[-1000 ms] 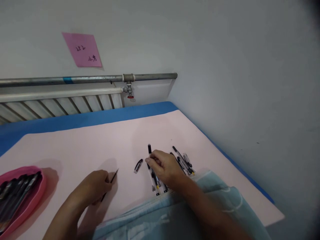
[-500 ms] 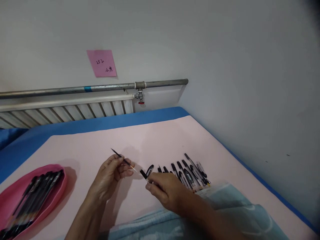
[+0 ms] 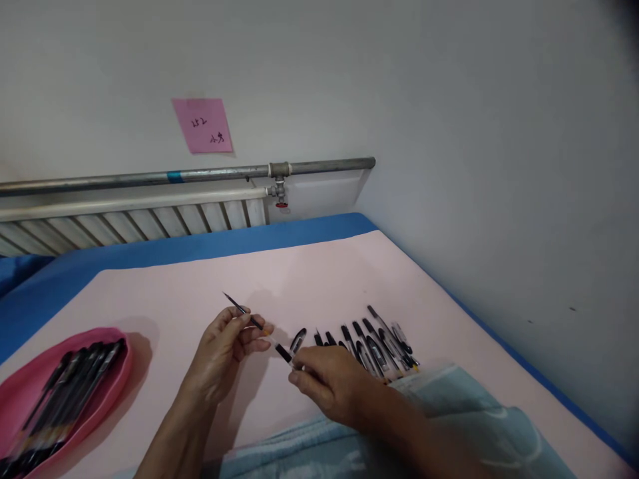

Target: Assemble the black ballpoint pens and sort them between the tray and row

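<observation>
While the left hand [image 3: 224, 340] pinches a slim dark refill [image 3: 255, 322], the right hand [image 3: 333, 382] grips a black-ended pen barrel [image 3: 283, 352], both slanted apparently to line up; loose pens [image 3: 375, 351] lie beside the right hand, seemingly for easy reach.

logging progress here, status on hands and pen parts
Left hand pinches refill. Right hand grips barrel, black end toward refill. Loose cap lies near barrel.
</observation>
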The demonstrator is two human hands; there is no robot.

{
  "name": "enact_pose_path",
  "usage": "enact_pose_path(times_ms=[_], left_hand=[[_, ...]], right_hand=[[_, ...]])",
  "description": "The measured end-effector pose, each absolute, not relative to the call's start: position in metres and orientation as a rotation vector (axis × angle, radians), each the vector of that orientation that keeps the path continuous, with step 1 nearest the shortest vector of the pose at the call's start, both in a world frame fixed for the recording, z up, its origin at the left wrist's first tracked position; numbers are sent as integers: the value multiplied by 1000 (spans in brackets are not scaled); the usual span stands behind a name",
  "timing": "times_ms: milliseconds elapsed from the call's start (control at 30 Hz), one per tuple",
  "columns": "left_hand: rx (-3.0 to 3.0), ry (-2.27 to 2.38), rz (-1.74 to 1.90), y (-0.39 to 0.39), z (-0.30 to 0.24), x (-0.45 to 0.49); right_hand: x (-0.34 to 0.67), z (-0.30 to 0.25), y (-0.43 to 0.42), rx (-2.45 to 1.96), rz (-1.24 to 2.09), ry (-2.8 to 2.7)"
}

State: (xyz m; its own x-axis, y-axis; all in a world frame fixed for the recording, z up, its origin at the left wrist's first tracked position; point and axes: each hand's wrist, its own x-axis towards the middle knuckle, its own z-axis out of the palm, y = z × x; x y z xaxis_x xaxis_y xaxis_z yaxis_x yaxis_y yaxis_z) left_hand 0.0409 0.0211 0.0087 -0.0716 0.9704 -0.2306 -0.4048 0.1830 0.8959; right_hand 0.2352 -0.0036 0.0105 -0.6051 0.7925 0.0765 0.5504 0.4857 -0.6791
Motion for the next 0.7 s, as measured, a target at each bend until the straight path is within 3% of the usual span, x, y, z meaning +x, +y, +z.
enact_pose_path(times_ms=[700], left_hand=[[768,1120,1308,18,11,39]], right_hand=[[236,3,-4,-1143,825,-2348]])
